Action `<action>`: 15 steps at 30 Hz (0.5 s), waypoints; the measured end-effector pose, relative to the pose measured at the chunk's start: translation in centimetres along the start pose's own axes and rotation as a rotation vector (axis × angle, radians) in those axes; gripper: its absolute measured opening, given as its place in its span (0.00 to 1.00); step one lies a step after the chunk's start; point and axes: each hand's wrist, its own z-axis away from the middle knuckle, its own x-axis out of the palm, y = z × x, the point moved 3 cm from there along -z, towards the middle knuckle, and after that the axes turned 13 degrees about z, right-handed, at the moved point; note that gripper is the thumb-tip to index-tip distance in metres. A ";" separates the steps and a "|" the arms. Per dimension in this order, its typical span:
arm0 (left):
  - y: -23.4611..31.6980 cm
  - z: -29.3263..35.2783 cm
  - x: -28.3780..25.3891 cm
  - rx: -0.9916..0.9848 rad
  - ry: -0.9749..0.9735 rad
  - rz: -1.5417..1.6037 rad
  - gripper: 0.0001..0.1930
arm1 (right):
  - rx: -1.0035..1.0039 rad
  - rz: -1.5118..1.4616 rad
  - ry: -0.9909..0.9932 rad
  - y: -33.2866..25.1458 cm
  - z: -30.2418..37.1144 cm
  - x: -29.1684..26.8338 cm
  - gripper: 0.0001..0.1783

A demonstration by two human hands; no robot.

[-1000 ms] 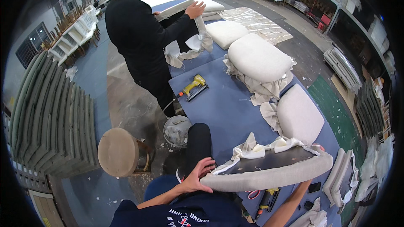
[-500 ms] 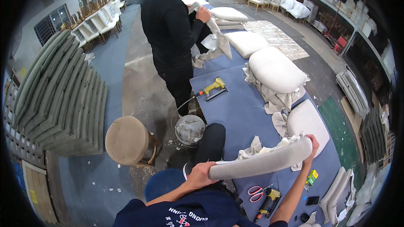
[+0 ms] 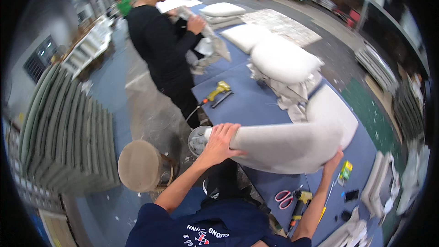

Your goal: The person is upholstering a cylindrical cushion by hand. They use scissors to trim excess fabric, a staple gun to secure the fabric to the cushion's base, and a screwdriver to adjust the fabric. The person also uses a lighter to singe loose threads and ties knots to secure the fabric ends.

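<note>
Two ends of pad: both gripped, probably because so wide a piece would swing or sag from one end alone.
Left hand: clamped on the left end, fingers over the top edge, thumb on the near face; this grip seems suited to steering the tilt.
Right hand: closed on the lower right corner, some fingers hidden behind it; it appears to bear weight from below.
Pad's place: between the hands, over the near part of the desk, smooth face tilted toward the wearer; whether it touches anything beneath, I cannot tell.
Cushions: set along the far right side beyond the pad, loose cloth hanging under one, presumably kept back to give the pad room.
Scissors and near gun: side by side below the pad, likely for a short reach.
Far gun: on the left edge, its hose dropping off that side, perhaps so it crosses no work.
Box and phone: right of the near gun, seemingly put aside.
Bucket: on the floor against the left edge, scraps inside, handy for offcuts, I judge.
Co-worker: standing beyond the far gun, handling cloth.
</note>
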 end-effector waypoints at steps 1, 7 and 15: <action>-0.2 -1.5 1.7 0.063 0.033 -0.002 0.37 | -0.003 0.093 -0.034 -1.4 0.8 -0.3 0.23; -13.3 -11.9 6.9 -0.144 0.061 0.332 0.25 | -0.072 0.171 -0.262 -16.1 3.7 1.8 0.27; 0.6 -20.6 6.3 -0.017 -0.052 1.126 0.26 | -0.034 -0.065 -0.399 -25.2 8.2 5.3 0.34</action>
